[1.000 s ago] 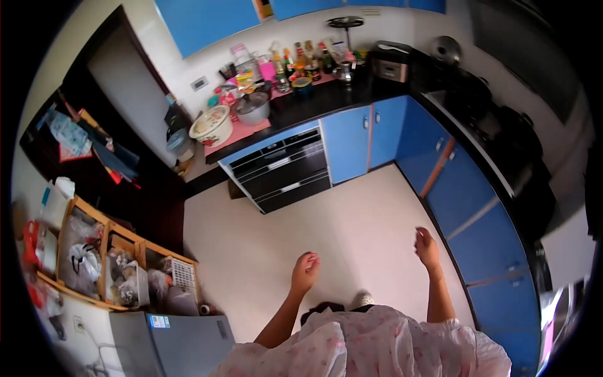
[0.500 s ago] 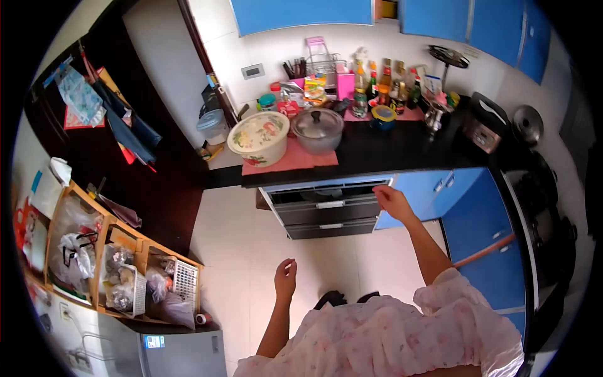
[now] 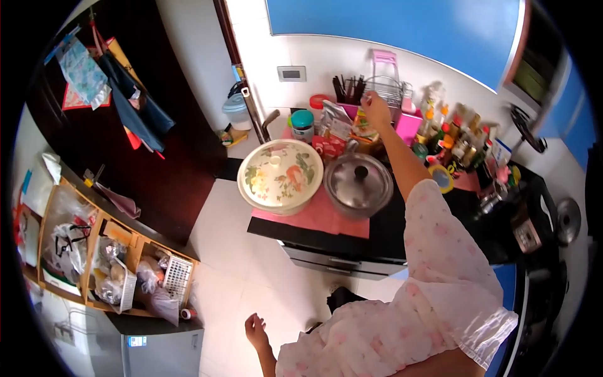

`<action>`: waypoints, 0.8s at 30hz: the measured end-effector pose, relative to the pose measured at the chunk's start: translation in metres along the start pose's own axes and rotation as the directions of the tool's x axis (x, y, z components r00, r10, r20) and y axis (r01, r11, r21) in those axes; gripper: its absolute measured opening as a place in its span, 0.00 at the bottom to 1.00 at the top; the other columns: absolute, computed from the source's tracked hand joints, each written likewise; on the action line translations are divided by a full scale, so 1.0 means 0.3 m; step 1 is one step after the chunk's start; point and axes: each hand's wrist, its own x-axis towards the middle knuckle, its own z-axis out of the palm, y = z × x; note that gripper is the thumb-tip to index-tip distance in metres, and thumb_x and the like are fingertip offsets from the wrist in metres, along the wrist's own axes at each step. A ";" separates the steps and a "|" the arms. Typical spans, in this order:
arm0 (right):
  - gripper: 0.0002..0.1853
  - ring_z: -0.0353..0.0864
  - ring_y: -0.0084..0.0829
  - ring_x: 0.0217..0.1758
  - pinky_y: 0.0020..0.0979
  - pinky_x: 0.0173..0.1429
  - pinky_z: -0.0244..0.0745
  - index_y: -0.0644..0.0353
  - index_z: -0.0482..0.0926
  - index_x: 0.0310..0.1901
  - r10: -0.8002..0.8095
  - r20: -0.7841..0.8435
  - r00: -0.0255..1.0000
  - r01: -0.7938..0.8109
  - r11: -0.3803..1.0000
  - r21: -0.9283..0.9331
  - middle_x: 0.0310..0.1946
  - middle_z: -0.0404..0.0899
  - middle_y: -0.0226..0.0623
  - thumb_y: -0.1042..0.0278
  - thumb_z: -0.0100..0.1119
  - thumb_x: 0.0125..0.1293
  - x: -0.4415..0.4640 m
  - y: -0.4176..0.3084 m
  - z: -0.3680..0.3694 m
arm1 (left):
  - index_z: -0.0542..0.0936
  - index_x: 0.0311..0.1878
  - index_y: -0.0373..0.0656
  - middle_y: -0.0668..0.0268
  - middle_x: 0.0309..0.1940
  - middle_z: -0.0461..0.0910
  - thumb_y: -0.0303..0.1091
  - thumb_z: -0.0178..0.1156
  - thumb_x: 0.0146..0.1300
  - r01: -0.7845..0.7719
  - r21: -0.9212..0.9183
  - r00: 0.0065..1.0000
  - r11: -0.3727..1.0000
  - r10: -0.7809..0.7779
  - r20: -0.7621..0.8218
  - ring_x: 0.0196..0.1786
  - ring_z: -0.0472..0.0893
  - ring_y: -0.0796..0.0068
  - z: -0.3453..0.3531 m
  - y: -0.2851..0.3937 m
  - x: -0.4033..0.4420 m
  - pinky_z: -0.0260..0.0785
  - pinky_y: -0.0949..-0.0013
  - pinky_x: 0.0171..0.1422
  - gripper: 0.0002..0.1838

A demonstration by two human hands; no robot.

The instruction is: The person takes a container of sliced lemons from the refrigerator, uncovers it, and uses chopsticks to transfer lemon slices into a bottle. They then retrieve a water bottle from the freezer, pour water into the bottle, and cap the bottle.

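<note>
My right hand [image 3: 377, 113] reaches over the counter, in front of a wire rack [image 3: 384, 91] and beside dark chopsticks [image 3: 347, 88] in a pink holder. Its fingers are slightly bent and apart, with nothing visible in them; whether they touch the rack I cannot tell. Below the forearm stand a grey lidded pot [image 3: 358, 185] and a cream flowered pot [image 3: 281, 176] with its lid on. Food packets [image 3: 336, 122] lie behind the pots, partly behind the arm. My left hand [image 3: 256, 330] hangs low over the floor, fingers loosely curled and apart, holding nothing.
Sauce bottles [image 3: 461, 141] crowd the counter at right. A teal-lidded jar [image 3: 302, 125] stands behind the flowered pot. Blue cabinets [image 3: 396, 31] hang above. At left are a wooden shelf [image 3: 94, 251] with bags and a grey fridge [image 3: 166, 352].
My right hand has risen from the drawer front to the rack at the back of the counter. My left hand has dropped lower. The view has moved closer to the counter; the drawer now looks shut.
</note>
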 end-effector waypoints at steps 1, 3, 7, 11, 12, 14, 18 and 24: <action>0.17 0.80 0.47 0.36 0.44 0.40 0.74 0.57 0.76 0.43 0.027 -0.053 0.998 -0.029 0.998 -0.052 0.32 0.81 0.45 0.53 0.56 0.59 0.038 -0.024 0.018 | 0.75 0.47 0.40 0.67 0.38 0.76 0.39 0.57 0.63 0.019 -0.014 0.999 1.000 -0.019 -0.029 0.39 0.77 0.74 0.013 -0.011 -0.019 0.71 0.73 0.40 0.14; 0.19 0.80 0.51 0.38 0.46 0.41 0.74 0.58 0.76 0.40 0.097 -0.059 0.994 -0.105 0.983 -0.151 0.33 0.81 0.47 0.49 0.57 0.59 0.113 -0.039 0.059 | 0.75 0.47 0.40 0.67 0.38 0.76 0.39 0.57 0.63 0.049 -0.036 0.996 0.998 -0.052 -0.074 0.39 0.77 0.74 0.064 -0.016 -0.052 0.71 0.73 0.40 0.14; 0.19 0.80 0.49 0.39 0.45 0.41 0.74 0.58 0.76 0.39 0.124 -0.014 0.992 -0.124 0.975 -0.186 0.33 0.81 0.45 0.49 0.56 0.59 0.174 0.020 0.119 | 0.75 0.47 0.38 0.65 0.38 0.76 0.38 0.55 0.64 0.069 -0.076 0.992 0.995 -0.077 -0.101 0.38 0.79 0.73 0.157 0.015 -0.090 0.73 0.72 0.40 0.14; 0.18 0.79 0.47 0.41 0.45 0.42 0.74 0.59 0.76 0.41 0.072 0.001 0.997 -0.070 0.980 -0.185 0.34 0.81 0.44 0.51 0.56 0.60 0.180 0.007 0.103 | 0.75 0.47 0.36 0.63 0.38 0.77 0.37 0.54 0.65 0.043 -0.042 0.995 0.998 -0.047 -0.085 0.38 0.80 0.73 0.214 0.057 -0.098 0.74 0.72 0.41 0.14; 0.18 0.79 0.47 0.41 0.45 0.42 0.74 0.59 0.76 0.41 0.069 0.006 0.998 -0.067 0.981 -0.181 0.34 0.81 0.44 0.51 0.56 0.60 0.196 0.025 0.117 | 0.75 0.47 0.36 0.63 0.38 0.77 0.37 0.54 0.65 0.032 -0.031 0.996 0.999 -0.034 -0.079 0.38 0.80 0.73 0.220 0.063 -0.094 0.74 0.72 0.41 0.14; 0.19 0.81 0.45 0.35 0.43 0.40 0.75 0.60 0.76 0.42 -0.010 -0.021 1.000 0.006 0.984 -0.177 0.32 0.81 0.46 0.52 0.57 0.60 0.223 0.065 0.155 | 0.75 0.47 0.36 0.63 0.38 0.77 0.37 0.54 0.65 0.025 -0.029 0.996 0.999 -0.028 -0.089 0.38 0.80 0.74 0.223 0.084 -0.099 0.74 0.72 0.41 0.14; 0.14 0.81 0.36 0.20 0.37 0.30 0.76 0.64 0.75 0.39 0.185 0.221 0.957 -0.247 0.924 0.292 0.26 0.80 0.45 0.60 0.55 0.62 0.225 0.023 0.094 | 0.75 0.48 0.37 0.63 0.40 0.77 0.37 0.54 0.65 0.024 -0.066 0.995 0.998 -0.030 -0.099 0.39 0.79 0.73 0.204 0.060 -0.115 0.73 0.73 0.42 0.15; 0.11 0.74 0.34 0.23 0.36 0.30 0.69 0.60 0.77 0.36 -0.587 -0.270 0.763 0.630 0.768 0.113 0.21 0.75 0.35 0.62 0.50 0.65 0.491 0.188 0.110 | 0.76 0.47 0.36 0.62 0.37 0.79 0.36 0.56 0.64 0.026 -0.075 0.977 0.997 -0.041 -0.208 0.37 0.81 0.74 0.143 -0.008 -0.182 0.75 0.74 0.38 0.14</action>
